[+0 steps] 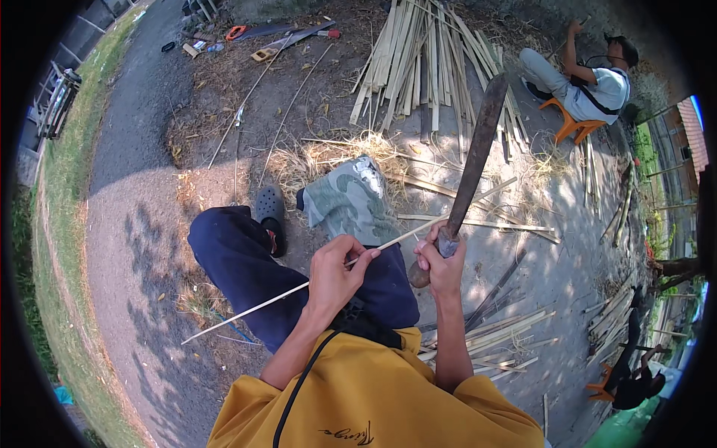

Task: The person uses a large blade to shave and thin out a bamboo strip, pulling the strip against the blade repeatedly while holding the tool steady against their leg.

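My left hand (337, 278) pinches a thin, pale bamboo strip (258, 307) between thumb and fingers above my lap. The strip slants from low on the left up to the right, passing close to the base of a machete's blade. In my closed right hand (442, 263) is the handle of that machete (478, 153); its long dark blade points up and away, tilted slightly right. I cannot tell whether the edge touches the strip. A camouflage cloth (347, 196) lies over my right knee, just beyond both hands.
A large pile of split bamboo (414, 63) lies at the far side, with shavings (336, 158) before it. Handsaws (295, 39) rest at the far left. More strips (493, 340) lie right of me. One person (597, 89) sits on an orange stool; another (635, 377) sits lower right.
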Tool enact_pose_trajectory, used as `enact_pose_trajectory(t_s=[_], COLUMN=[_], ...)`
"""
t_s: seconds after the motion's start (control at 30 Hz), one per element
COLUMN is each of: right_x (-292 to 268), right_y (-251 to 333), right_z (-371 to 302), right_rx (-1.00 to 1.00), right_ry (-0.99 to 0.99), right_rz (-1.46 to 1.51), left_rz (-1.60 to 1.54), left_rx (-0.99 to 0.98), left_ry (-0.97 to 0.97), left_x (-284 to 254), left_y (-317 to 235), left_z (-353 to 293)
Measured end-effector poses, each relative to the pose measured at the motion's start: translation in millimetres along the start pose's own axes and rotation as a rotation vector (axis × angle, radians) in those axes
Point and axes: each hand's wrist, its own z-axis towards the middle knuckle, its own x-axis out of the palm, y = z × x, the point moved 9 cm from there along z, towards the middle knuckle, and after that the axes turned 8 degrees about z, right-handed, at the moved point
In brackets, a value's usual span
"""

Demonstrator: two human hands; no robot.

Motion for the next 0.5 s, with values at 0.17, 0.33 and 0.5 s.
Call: enact_pose_trajectory(t_s=[0.17, 0.33, 0.5], right_x=[-12.2, -32.2, -62.3], right_y=[13.3, 37.8, 62.3], right_z=[0.9, 1.7, -2.7], right_rx=[-0.037, -0.107, -0.143], right_ry=[-0.01, -0.057, -0.128], right_rz=[-0.033, 0.056, 0.142], left_rz=[0.042, 0.121, 0.151], left_rx=[-0.032, -0.022, -0.114], left_ry=[-0.047, -0.099, -0.06], left_x=[-19.9, -50.6, -63.7], left_y=[16.0, 27.8, 37.9], left_z=[7.4, 11.3, 8.4])
